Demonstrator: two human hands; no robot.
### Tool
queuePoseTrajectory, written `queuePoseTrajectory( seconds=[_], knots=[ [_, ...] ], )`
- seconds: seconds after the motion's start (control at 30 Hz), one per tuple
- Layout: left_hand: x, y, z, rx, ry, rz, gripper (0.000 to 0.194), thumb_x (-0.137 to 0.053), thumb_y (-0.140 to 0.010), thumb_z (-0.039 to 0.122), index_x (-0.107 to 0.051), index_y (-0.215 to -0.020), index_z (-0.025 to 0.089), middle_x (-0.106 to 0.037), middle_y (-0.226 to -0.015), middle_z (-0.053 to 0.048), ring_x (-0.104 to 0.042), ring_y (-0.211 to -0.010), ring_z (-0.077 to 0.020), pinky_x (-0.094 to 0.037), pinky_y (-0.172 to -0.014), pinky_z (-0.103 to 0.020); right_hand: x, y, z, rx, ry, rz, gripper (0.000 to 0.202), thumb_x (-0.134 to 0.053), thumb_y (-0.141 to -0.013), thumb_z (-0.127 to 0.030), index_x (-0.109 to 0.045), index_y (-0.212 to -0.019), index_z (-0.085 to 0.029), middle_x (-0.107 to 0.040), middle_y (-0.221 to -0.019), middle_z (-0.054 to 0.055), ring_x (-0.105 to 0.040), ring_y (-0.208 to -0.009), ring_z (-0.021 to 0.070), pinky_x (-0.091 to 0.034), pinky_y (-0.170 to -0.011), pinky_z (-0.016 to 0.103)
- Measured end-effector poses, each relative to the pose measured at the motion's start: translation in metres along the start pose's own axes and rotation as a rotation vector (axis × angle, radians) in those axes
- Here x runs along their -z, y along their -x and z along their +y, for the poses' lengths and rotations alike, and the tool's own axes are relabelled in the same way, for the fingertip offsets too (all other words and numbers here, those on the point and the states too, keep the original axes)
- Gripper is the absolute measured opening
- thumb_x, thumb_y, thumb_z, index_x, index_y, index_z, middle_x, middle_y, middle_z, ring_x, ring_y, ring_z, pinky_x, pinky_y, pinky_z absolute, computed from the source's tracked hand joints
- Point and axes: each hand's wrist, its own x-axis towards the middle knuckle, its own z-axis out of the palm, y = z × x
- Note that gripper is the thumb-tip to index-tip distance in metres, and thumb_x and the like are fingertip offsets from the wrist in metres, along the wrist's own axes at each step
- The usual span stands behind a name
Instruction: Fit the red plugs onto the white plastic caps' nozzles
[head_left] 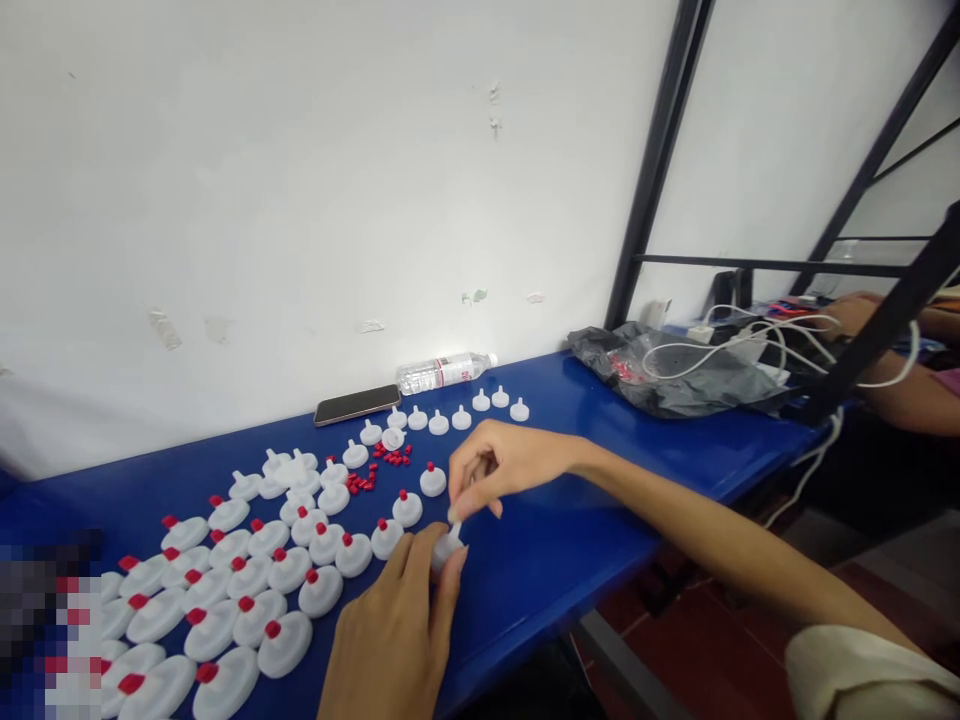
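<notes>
Near the table's front edge, my left hand (397,620) grips a white plastic spout cap (448,548) by its round base, thumb and fingers on either side, spout pointing up. My right hand (495,475) is closed in a pinch at the tip of that spout; whatever its fingertips hold is hidden. To the left spread many white spout caps with red tips on, such as one capped piece (285,645). Several bare white spout caps (439,422) stand in a row farther back. Small loose red tips (394,455) lie in a heap between the groups.
A black phone (358,405) and a clear plastic bottle (446,373) lie along the wall. At the right, a dark plastic bag (675,375) sits with white cables (750,335) over it. A black metal frame (652,170) rises there, with another person's arm (877,390) beyond.
</notes>
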Motion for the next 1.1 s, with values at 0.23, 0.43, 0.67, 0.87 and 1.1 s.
queuePoseTrajectory(
  seconds=[0.23, 0.43, 0.67, 0.87, 1.1],
  knots=[
    [0.006, -0.003, 0.005, 0.155, 0.023, -0.052, 0.027, -0.05, -0.102, 0.051, -0.059, -0.105, 0.026, -0.077, -0.094, -0.001, -0.077, -0.076, -0.0219, -0.052, -0.056, -0.029, 0.028, 0.004, 0.008, -0.4, 1.07, 0.611, 0.056, -0.033, -0.111, -0.052, -0.073, -0.096, -0.015, -0.076, -0.088, 0.014, -0.072, -0.084, 0.0257, -0.042, -0.073, 0.031],
    [0.004, -0.002, 0.004, 0.173, 0.018, -0.067, 0.019, -0.051, -0.102, 0.046, -0.055, -0.103, 0.027, -0.074, -0.082, 0.001, -0.077, -0.076, -0.0228, -0.048, -0.052, -0.027, 0.031, 0.007, 0.026, -0.494, 1.155, 0.492, 0.048, -0.045, -0.105, -0.057, -0.072, -0.101, -0.018, -0.077, -0.091, 0.015, -0.073, -0.087, 0.0302, -0.043, -0.074, 0.032],
    [0.001, 0.0, 0.002, 0.136, -0.043, -0.095, 0.021, -0.047, -0.103, 0.046, -0.053, -0.106, 0.026, -0.072, -0.08, 0.001, -0.074, -0.067, -0.0206, -0.048, -0.051, -0.027, 0.03, 0.003, 0.027, -0.525, 1.162, 0.565, 0.037, -0.043, -0.108, -0.042, -0.065, -0.123, -0.017, -0.077, -0.107, 0.017, -0.072, -0.097, 0.031, -0.043, -0.075, 0.032],
    [-0.002, 0.0, 0.0, 0.108, -0.072, -0.084, 0.02, -0.047, -0.103, 0.045, -0.052, -0.105, 0.026, -0.065, -0.069, 0.004, -0.066, -0.052, -0.0187, -0.046, -0.048, -0.027, 0.029, 0.0, 0.026, -0.433, 1.086, 0.539, 0.02, -0.061, -0.102, -0.039, -0.071, -0.106, -0.022, -0.078, -0.1, 0.007, -0.071, -0.088, 0.0235, -0.035, -0.064, 0.028],
    [-0.003, 0.001, -0.001, 0.086, -0.078, -0.042, 0.019, -0.047, -0.103, 0.044, -0.053, -0.106, 0.026, -0.061, -0.064, 0.006, -0.066, -0.051, -0.0194, -0.046, -0.048, -0.026, 0.018, -0.002, 0.019, -0.258, 0.989, 0.492, 0.018, -0.066, -0.1, -0.038, -0.071, -0.099, -0.021, -0.075, -0.093, 0.003, -0.067, -0.082, 0.0182, -0.032, -0.062, 0.026]
  ],
)
